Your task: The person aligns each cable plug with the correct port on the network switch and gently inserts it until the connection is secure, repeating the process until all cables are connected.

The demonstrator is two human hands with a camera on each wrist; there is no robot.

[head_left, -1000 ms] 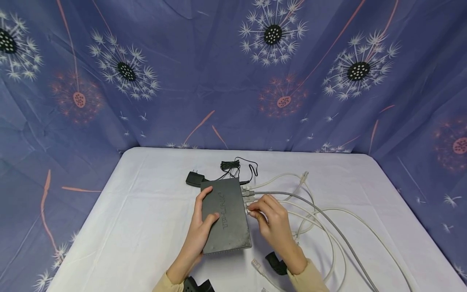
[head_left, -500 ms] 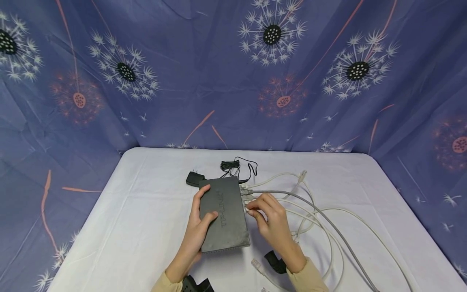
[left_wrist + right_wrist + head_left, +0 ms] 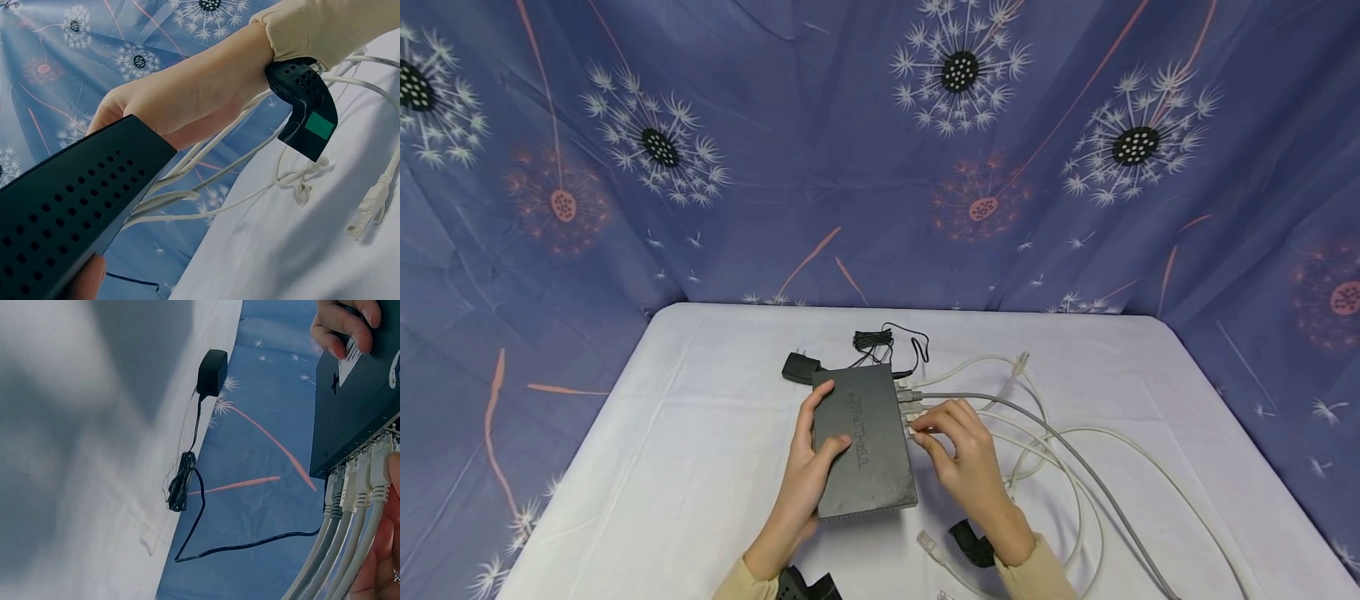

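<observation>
A dark grey TP-LINK network switch (image 3: 868, 483) is held off the table, tilted, by my left hand (image 3: 805, 475). That thumb lies on its top; in the right wrist view the left fingers (image 3: 350, 328) press its underside, by a white label. My right hand (image 3: 966, 458) is at the port side, thumb and fingertips pinching a white network cable plug (image 3: 380, 465) at the end of the row. Beside it, several white and grey plugs (image 3: 347, 481) sit in ports. How deep the pinched plug sits is hidden by the fingers. The left wrist view shows the switch's vented side (image 3: 69, 206).
A black power adapter (image 3: 800, 367) with a bundled cord (image 3: 872, 340) lies behind the switch, its lead running to the port side. White and grey cables (image 3: 1097, 479) loop across the right. One loose white plug (image 3: 928, 543) lies near the front of the white-covered table (image 3: 700, 467).
The switch and both hands shifted slightly left, then back to the right. The right hand's pinch at the port side stays the same.
</observation>
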